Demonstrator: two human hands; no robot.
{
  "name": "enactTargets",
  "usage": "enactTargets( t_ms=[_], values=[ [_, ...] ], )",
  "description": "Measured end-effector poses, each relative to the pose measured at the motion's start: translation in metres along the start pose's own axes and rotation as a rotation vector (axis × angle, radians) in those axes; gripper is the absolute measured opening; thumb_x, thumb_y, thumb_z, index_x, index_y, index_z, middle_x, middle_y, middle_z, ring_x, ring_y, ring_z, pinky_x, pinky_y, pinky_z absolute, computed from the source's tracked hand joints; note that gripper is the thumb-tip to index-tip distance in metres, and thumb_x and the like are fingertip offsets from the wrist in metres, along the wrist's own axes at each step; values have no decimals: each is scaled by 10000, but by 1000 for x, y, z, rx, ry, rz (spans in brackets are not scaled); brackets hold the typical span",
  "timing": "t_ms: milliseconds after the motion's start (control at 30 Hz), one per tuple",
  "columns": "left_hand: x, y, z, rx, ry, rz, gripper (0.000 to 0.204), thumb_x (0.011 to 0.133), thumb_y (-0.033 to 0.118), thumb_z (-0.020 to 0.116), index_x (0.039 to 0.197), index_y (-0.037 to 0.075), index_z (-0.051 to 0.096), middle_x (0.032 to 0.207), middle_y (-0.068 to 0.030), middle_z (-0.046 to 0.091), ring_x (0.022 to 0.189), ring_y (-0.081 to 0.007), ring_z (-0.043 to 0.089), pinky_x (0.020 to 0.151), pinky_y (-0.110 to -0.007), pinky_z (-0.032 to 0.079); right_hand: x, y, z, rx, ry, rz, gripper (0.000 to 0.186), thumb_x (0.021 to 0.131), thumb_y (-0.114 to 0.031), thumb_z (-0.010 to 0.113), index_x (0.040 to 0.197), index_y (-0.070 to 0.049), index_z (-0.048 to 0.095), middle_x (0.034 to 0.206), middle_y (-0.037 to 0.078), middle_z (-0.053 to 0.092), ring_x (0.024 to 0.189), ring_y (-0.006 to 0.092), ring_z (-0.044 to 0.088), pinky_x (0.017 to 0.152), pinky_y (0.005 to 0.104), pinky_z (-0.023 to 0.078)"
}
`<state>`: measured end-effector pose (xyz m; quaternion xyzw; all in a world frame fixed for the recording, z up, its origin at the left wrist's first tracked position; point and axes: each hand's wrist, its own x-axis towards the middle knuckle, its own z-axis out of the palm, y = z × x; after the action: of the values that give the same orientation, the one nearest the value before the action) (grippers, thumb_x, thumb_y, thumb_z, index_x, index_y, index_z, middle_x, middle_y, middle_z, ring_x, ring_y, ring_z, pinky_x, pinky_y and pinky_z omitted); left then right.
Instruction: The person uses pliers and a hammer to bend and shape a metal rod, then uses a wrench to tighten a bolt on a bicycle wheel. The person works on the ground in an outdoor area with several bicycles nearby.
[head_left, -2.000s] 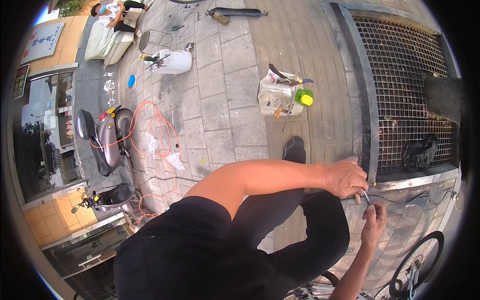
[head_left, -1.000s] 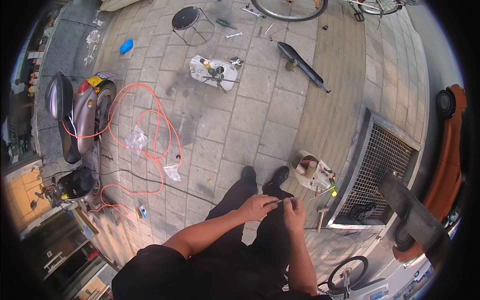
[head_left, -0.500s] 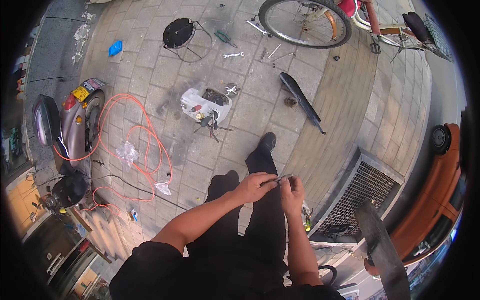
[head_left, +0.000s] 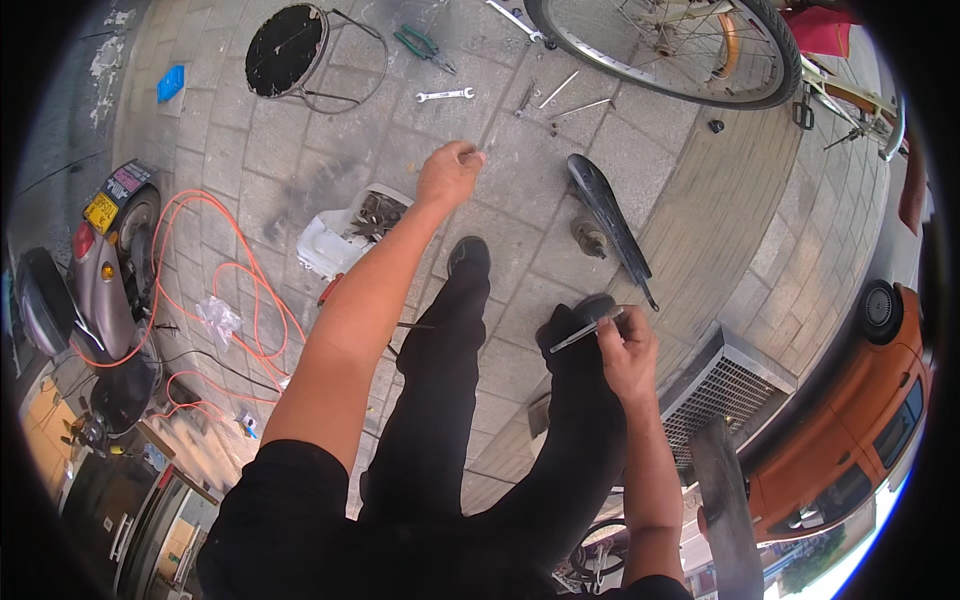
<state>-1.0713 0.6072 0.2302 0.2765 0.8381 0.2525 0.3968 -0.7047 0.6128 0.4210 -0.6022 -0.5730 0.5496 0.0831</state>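
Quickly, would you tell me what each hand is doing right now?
Left hand: closed, pinching a thin metal rod.
Right hand: closed on a slim metal tool.

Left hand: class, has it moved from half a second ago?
Yes. The left hand has left the right hand and stretched forward, past the white tray, toward the spanner.

Left hand (head_left: 450,172) stretched far forward, fingers curled shut — right hand (head_left: 628,350) bent close above the right knee (head_left: 575,345), fingers pinched.
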Motion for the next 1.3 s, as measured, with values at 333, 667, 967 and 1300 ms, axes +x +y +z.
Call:
enactTargets(
  t_ms=[333,667,967,1300],
  values=[
    [191,-97,25,572,277,290,369,971,232,707,1312,94,741,1294,-123,733,1229,-372,671,1044,-477,538,148,64,-10,-196,-416,-306,218,897,-142,793,977,3,651,802,87,645,688,160,631,637,329,526],
    [246,-116,19,1233,12,418,408,843,225,726,1207,44,684,1303,-150,694,1286,-330,624,1047,-490,530,228,77,-5,-204,-397,-482,197,884,-132,792,977,-11,668,846,84,691,735,176,687,693,333,560],
    [239,-121,10,1190,-106,681,371,805,232,730,1137,70,697,1201,-113,671,1245,-311,622,1046,-482,515,247,81,7,-42,-377,-339,178,917,-129,776,987,-9,664,769,18,656,726,88,607,671,300,517],
    [232,-130,14,988,-274,681,294,817,155,708,1071,20,651,1131,-159,638,1087,-383,662,952,-518,542,248,92,18,13,-367,-293,168,954,-119,745,1026,2,652,840,23,703,753,87,637,694,287,534]
  ],
)
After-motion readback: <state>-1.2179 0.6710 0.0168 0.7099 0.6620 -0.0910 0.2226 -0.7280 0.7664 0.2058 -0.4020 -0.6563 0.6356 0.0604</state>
